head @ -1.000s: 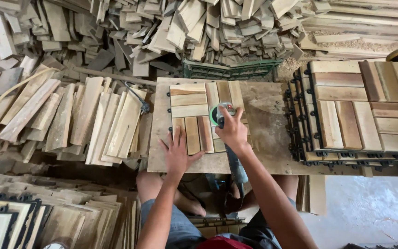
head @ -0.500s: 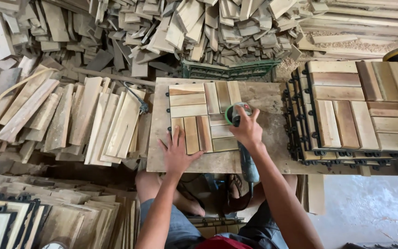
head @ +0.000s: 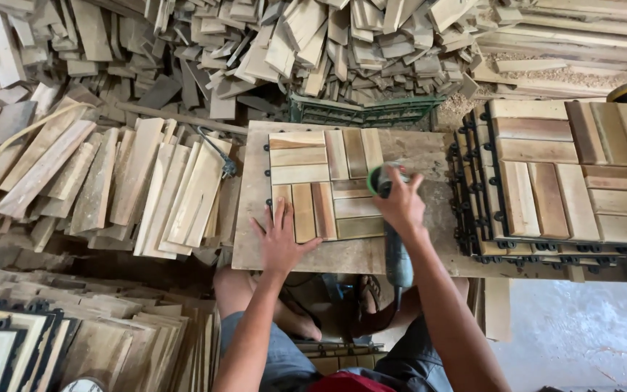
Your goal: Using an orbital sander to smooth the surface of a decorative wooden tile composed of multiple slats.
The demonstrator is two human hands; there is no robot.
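A square wooden slat tile [head: 321,174] lies on a plywood work board [head: 429,156] in front of me. My left hand [head: 281,239] presses flat, fingers spread, on the tile's near left corner. My right hand [head: 400,203] grips a green angle grinder [head: 390,218] whose round head rests at the tile's right edge. The grinder's dark body runs back toward me under my forearm.
A stack of finished tiles on black plastic bases [head: 567,174] sits to the right. Loose wooden slats [head: 132,181] lie to the left, a big heap of offcuts [head: 313,43] behind, a green crate [head: 364,110] at the board's far edge, more tiles [head: 45,341] at lower left.
My right hand has carried the grinder rightward across the tile to its right edge. My left hand has stayed planted on the near left corner.
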